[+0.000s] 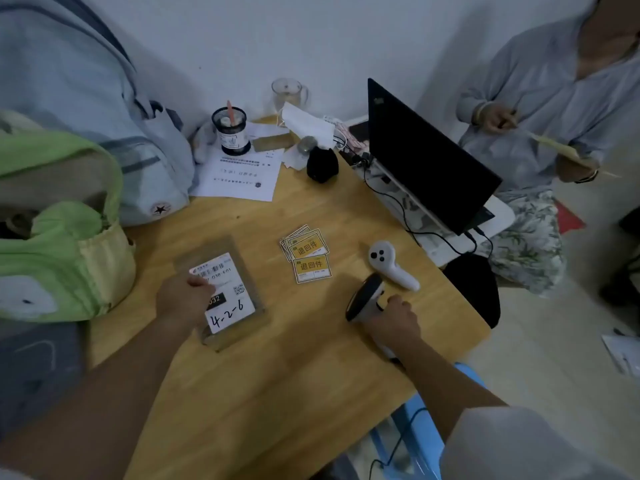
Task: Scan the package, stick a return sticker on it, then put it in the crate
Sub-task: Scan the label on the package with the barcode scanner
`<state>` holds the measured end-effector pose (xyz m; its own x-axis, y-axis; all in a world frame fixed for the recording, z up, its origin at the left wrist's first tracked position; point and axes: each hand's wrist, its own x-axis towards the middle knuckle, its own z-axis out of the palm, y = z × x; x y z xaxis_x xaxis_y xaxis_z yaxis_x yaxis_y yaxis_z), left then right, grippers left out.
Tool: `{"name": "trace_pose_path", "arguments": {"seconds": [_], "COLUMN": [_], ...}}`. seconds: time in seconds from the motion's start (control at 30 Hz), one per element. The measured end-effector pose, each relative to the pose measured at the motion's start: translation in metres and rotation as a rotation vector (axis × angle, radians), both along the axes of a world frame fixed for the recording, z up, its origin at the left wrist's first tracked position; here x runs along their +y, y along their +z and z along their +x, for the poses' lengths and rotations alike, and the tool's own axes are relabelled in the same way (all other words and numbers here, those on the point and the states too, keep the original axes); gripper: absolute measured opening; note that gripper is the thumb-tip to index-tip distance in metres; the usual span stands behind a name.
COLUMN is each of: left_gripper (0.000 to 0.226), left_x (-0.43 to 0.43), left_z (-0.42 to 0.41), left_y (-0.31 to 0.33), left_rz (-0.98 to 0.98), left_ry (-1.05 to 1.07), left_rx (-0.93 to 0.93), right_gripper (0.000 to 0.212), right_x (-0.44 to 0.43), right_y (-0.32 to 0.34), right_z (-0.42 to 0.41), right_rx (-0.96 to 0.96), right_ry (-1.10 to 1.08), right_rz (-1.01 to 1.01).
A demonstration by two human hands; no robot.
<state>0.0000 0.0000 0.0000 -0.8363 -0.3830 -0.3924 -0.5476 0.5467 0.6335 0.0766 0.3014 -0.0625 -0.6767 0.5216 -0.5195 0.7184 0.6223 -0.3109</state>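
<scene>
A flat brown package (249, 275) lies on the wooden table (294, 358), with a white shipping label marked "4-2-6" on top. My left hand (183, 299) rests on the label's left side, fingers pressing it down. To the right, my right hand (394, 318) grips the handle of a black and white barcode scanner (365, 296), whose head tilts toward the package. A small pile of yellow return stickers (308, 252) lies between them, further back. No crate can be made out for certain.
A white controller (391, 263) lies beside the scanner. Behind it stands a laptop (426, 161) with cables. Papers, a pen cup (230, 129), a glass mug and a black pouch crowd the back. Bags (59, 220) sit left. A seated person (540, 116) is at right. Blue plastic (415, 427) shows below the table edge.
</scene>
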Motion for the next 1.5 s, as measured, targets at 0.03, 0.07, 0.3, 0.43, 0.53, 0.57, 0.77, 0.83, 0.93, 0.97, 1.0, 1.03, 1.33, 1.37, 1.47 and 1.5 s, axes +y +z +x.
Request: {"name": "trace_pose_path", "arguments": {"seconds": [0.03, 0.07, 0.3, 0.43, 0.53, 0.57, 0.77, 0.83, 0.93, 0.97, 1.0, 1.03, 1.33, 1.37, 1.47, 1.5], "left_gripper": [0.006, 0.014, 0.075, 0.054, 0.049, 0.047, 0.04, 0.049, 0.061, 0.063, 0.064, 0.065, 0.031, 0.031, 0.029, 0.027], "left_x": [-0.002, -0.002, -0.01, -0.006, -0.001, 0.001, 0.002, 0.001, 0.0, 0.001, 0.002, 0.003, 0.014, 0.015, 0.015, 0.015], "left_z": [0.0, 0.0, 0.001, 0.009, 0.016, 0.019, 0.031, 0.037, 0.05, 0.055, 0.06, 0.064, 0.073, 0.073, 0.074, 0.076], "left_y": [-0.001, -0.002, -0.024, -0.024, -0.021, -0.021, -0.021, -0.022, -0.022, -0.022, -0.022, -0.023, -0.007, -0.005, 0.001, 0.002], "left_rz": [-0.027, -0.064, 0.196, 0.357, 0.362, 0.364, 0.421, 0.476, 0.477, 0.485, 0.496, 0.507, 0.359, 0.324, 0.206, 0.174], "left_ry": [0.026, 0.057, 0.344, 0.295, 0.272, 0.277, 0.272, 0.256, 0.234, 0.232, 0.231, 0.231, 0.2, 0.18, 0.053, 0.01], "left_rx": [0.012, 0.02, -0.16, -0.179, -0.159, -0.15, -0.157, -0.189, -0.218, -0.224, -0.231, -0.235, -0.139, -0.118, -0.058, -0.047], "right_gripper": [0.056, 0.053, 0.022, 0.027, 0.029, 0.03, 0.025, 0.017, 0.015, 0.015, 0.016, 0.017, 0.021, 0.02, 0.018, 0.019], "right_x": [-0.001, -0.001, -0.006, -0.009, -0.013, -0.014, -0.024, -0.031, -0.046, -0.052, -0.057, -0.063, -0.102, -0.106, -0.119, -0.123], "right_y": [0.0, -0.003, -0.021, -0.017, -0.01, -0.008, 0.013, 0.023, 0.043, 0.05, 0.057, 0.064, 0.11, 0.113, 0.122, 0.126], "right_z": [0.0, -0.001, -0.004, -0.002, -0.003, -0.005, -0.015, -0.018, -0.022, -0.023, -0.025, -0.026, -0.034, -0.034, -0.035, -0.035], "right_rx": [-0.008, -0.013, 0.001, 0.073, 0.147, 0.17, 0.244, 0.255, 0.266, 0.266, 0.265, 0.265, 0.218, 0.208, 0.186, 0.176], "right_ry": [0.01, 0.024, 0.017, -0.006, -0.05, -0.075, -0.164, -0.158, -0.155, -0.143, -0.122, -0.099, 0.065, 0.075, 0.107, 0.112], "right_rz": [0.003, 0.002, -0.064, -0.186, -0.26, -0.297, -0.467, -0.529, -0.62, -0.644, -0.664, -0.683, -0.789, -0.794, -0.799, -0.799]}}
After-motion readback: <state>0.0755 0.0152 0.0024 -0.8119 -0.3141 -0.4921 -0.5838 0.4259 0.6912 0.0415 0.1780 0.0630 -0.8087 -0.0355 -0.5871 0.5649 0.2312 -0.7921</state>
